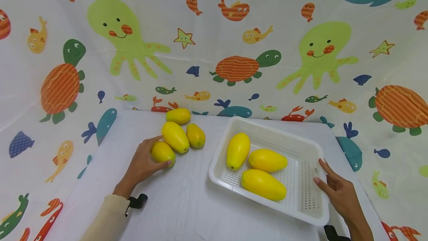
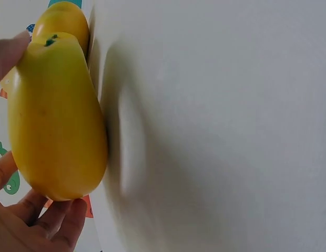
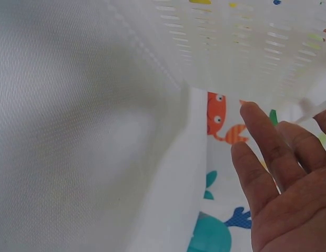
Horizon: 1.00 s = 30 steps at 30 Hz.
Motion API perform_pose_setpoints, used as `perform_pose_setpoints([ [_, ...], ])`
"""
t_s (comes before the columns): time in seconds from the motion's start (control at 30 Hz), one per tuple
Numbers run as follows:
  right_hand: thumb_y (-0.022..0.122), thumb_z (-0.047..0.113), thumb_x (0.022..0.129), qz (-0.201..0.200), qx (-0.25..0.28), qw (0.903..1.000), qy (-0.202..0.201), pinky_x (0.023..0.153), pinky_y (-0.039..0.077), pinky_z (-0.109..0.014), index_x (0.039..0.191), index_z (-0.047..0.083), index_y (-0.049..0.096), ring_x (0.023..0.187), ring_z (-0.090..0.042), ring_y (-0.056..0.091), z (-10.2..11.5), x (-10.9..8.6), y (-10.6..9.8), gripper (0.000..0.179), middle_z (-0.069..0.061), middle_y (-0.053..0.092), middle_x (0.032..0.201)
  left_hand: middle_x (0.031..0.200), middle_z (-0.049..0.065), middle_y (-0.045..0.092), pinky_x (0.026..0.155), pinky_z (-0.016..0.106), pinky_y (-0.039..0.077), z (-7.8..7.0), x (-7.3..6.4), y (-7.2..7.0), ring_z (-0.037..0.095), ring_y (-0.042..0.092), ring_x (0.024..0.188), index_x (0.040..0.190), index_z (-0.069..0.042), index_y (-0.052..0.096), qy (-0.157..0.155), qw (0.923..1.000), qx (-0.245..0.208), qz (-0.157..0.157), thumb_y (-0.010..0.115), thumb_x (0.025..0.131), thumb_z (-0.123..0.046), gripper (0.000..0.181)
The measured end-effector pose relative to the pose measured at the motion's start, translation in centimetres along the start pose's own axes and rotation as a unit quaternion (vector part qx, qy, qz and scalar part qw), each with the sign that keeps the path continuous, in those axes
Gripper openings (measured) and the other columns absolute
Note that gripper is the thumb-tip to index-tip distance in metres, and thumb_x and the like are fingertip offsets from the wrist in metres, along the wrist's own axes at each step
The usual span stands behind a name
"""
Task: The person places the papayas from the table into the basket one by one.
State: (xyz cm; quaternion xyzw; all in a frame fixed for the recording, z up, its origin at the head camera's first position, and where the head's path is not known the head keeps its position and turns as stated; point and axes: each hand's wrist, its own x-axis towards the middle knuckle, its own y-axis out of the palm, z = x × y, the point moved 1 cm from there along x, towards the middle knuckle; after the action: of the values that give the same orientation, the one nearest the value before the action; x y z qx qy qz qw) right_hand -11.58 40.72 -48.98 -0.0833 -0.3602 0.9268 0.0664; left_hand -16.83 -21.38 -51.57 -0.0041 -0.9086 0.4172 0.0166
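White tabletop (image 1: 197, 200); left hand (image 1: 144, 162) grips yellow fruit (image 1: 162, 152); right hand (image 1: 341, 193), fingers loosely extended, touches white basket (image 1: 297, 181).

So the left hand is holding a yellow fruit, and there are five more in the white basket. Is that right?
Not quite: the head view shows three yellow fruits in the white basket, not five. The left hand is indeed holding a yellow fruit.
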Motion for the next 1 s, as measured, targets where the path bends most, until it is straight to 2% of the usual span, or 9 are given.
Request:
perform_pose_setpoints([
  [0.27, 0.073, 0.048, 0.099, 0.006, -0.002, 1.0000, 0.003, 0.091, 0.058, -0.049, 0.166, 0.029, 0.031, 0.143, -0.052, 0.045, 0.4, 0.0, -0.1, 0.081, -0.001, 0.020, 0.171, 0.161, 0.021, 0.044, 0.120, 0.072, 0.037, 0.1, -0.2, 0.2, 0.042, 0.042, 0.142, 0.163, -0.015, 0.040, -0.005, 1.0000, -0.004, 0.001, 0.087, 0.080, -0.060, 0.105],
  [0.57, 0.074, 0.047, 0.099, 0.008, 0.005, 1.0000, 0.001, 0.084, 0.065, -0.045, 0.166, 0.030, 0.030, 0.143, -0.055, 0.045, 0.4, -0.1, 0.0, 0.081, -0.003, 0.019, 0.172, 0.162, 0.020, 0.044, 0.120, 0.072, 0.035, -0.3, -0.7, -0.2, 0.042, 0.043, 0.144, 0.160, -0.014, 0.043, -0.012, 0.9998, -0.012, -0.002, 0.086, 0.080, -0.061, 0.102],
  [0.73, 0.073, 0.047, 0.099, 0.006, 0.006, 1.0000, -0.001, 0.085, 0.064, -0.046, 0.166, 0.031, 0.031, 0.142, -0.053, 0.045, 0.3, -0.1, 0.0, 0.080, -0.001, 0.020, 0.171, 0.160, 0.020, 0.047, 0.117, 0.070, 0.040, -0.7, -0.9, -0.5, 0.042, 0.045, 0.141, 0.156, -0.014, 0.049, -0.002, 0.9996, -0.023, -0.016, 0.087, 0.082, -0.057, 0.094],
  [1.0, 0.074, 0.045, 0.099, 0.000, 0.008, 0.9999, -0.007, 0.080, 0.066, -0.040, 0.165, 0.030, 0.033, 0.141, -0.052, 0.046, 0.1, -0.2, 0.0, 0.079, 0.000, 0.021, 0.171, 0.157, 0.018, 0.049, 0.115, 0.067, 0.043, -1.9, -1.1, -0.9, 0.040, 0.047, 0.139, 0.150, -0.015, 0.054, 0.016, 0.9991, -0.027, -0.027, 0.088, 0.082, -0.055, 0.086],
])
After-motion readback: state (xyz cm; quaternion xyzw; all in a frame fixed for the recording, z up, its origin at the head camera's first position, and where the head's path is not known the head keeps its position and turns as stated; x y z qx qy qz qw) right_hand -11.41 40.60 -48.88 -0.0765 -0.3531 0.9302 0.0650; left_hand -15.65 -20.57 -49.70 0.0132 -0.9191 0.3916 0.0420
